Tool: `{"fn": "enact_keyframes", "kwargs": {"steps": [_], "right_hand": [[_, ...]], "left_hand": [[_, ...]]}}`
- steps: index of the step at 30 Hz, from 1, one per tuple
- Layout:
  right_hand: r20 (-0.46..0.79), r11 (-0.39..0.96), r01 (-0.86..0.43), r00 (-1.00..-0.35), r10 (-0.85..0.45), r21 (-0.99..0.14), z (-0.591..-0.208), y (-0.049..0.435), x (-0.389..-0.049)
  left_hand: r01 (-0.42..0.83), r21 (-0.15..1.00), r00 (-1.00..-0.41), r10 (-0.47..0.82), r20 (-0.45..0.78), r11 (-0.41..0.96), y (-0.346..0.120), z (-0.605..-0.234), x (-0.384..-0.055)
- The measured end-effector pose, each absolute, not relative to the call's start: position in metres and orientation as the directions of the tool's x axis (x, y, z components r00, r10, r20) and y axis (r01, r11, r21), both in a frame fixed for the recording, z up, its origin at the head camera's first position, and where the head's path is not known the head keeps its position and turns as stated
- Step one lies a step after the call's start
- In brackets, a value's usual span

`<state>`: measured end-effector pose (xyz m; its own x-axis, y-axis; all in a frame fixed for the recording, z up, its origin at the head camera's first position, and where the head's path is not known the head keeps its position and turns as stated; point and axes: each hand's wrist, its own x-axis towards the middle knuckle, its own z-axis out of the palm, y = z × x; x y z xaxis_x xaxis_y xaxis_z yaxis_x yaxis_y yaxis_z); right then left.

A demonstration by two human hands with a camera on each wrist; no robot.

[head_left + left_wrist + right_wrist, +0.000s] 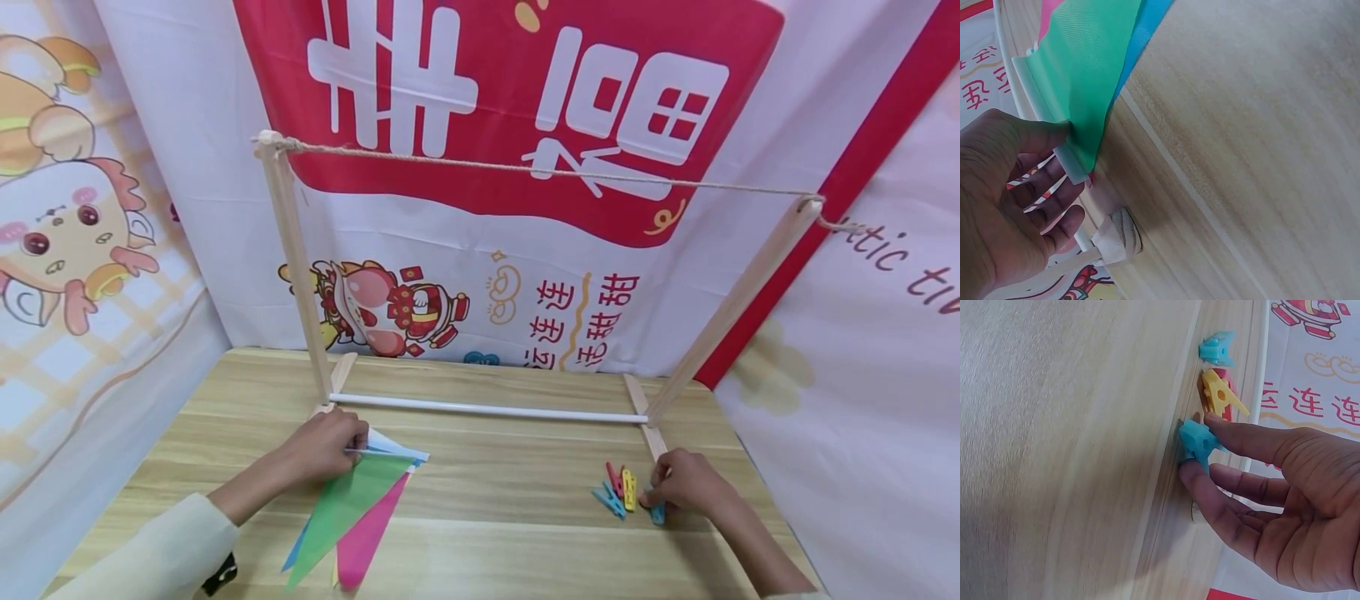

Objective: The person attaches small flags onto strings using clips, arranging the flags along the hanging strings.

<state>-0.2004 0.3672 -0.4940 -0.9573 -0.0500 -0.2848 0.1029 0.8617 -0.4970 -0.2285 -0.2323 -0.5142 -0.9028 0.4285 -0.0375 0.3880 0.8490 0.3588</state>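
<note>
On the table (517,492) | left hand (324,447) pinches green pennant (362,498) by its edge (probably keeps it uncreased) | right hand (692,482) pinches blue clothespin (1195,437)

- There were four clips (629,490): two blue, one red, one yellow.
- At least four flags (354,493) were piled up, too covered to count fully.
- There were two wooden posts (733,310).
- There was one string (480,164).
- There was one white rod (487,408).

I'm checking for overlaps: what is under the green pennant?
Out from under the green pennant show parts of a pink pennant, a blue pennant and a yellow tip. Their covered parts, and anything wholly beneath it, cannot be seen.
</note>
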Motion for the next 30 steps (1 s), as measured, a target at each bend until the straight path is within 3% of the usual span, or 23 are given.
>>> {"fn": "enact_keyframes", "kwargs": {"steps": [17, 30], "right_hand": [[-0.299, 0.864, 0.130, -0.954, -0.025, -0.486, -0.488, 0.348, -0.208], [-0.292, 0.866, 0.024, -0.946, -0.142, -0.500, -0.486, 0.355, -0.217]], "left_hand": [[0.309, 0.438, -0.918, 0.385, -0.093, 0.844, -0.229, -0.506, -0.227], [0.273, 0.632, -0.907, 0.413, -0.083, 0.725, -0.237, -0.502, -0.235]]}}
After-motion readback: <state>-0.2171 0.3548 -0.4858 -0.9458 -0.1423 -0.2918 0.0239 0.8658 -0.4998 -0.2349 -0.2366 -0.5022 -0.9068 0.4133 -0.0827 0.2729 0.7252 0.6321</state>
